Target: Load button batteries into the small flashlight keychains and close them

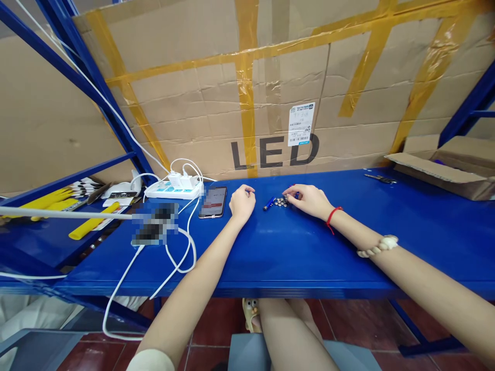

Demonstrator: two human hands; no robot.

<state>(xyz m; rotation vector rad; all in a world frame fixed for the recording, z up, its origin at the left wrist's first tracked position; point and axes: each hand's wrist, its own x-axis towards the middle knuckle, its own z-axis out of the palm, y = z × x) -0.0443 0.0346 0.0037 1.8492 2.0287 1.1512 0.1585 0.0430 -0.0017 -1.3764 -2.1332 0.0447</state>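
My left hand rests on the blue table in a loose fist, with no object showing in it. Between my hands lies a short blue tube with a dark end. Beside it is a small cluster of round, silvery pieces, like button cells. The fingertips of my right hand are pinched together at the right edge of this cluster; whatever they grip is too small to make out. A bit of another blue item shows by the right fingers, mostly hidden by them.
Left of my left hand lies a phone. A white power strip, white cables and a blurred-out device are farther left. Keys and an open cardboard box sit at right. Taped cardboard stands behind the table.
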